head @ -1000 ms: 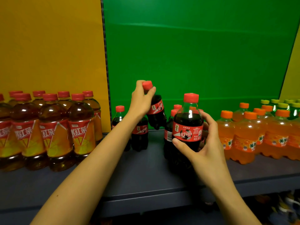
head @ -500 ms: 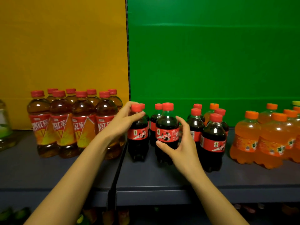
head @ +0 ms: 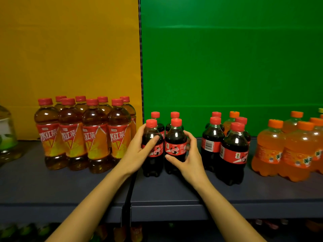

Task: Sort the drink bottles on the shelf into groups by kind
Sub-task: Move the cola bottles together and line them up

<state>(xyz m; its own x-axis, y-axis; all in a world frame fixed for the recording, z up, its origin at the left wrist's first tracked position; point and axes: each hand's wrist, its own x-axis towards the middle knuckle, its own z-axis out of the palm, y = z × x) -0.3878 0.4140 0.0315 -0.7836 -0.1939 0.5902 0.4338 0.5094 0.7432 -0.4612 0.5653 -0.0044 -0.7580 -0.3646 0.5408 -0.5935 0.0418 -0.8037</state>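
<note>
Head view. Item: drink bottles on a dark grey shelf (head: 174,189), sorting in progress.

Status, as judged: largely done.
- The iced-tea bottles (head: 94,135) are eight in number, with red caps, amber contents and red-and-yellow labels. They stand as one tight block on the left, before the yellow back panel (head: 70,49).
- The orange-soda bottles (head: 297,151) form a block at far right.
- Cola is split. The left cola cluster (head: 174,115) of four stands just right of the panel seam. The right cola cluster (head: 234,152), apparently also four, is separated from it by bare shelf.
- One stray orange bottle (head: 230,121) stands at the back of the right cola cluster, close against the cola.
- Remaining, probably: close the cola gap and return the stray orange bottle to its own kind.

Hands:
- The left hand (head: 136,152) wraps the front-left cola bottle (head: 150,132), fingers across its label.
- The right hand (head: 190,159) grasps the front-right cola bottle (head: 175,137), thumb under the label and fingers curled round its far side.
- Both bottles are upright at the front of the left cluster, side by side, touching or nearly so. Whether their bases rest on the shelf cannot be told.

Appearance of cola: small, squat clear plastic with near-black liquid. Caps are red screw type, labels are red wraps with white lettering, and bases are lobed.

Other: a large pale bottle (head: 7,135) at the left edge, and a yellow-green cap (head: 320,110) at the right edge, kind not determinable.
</note>
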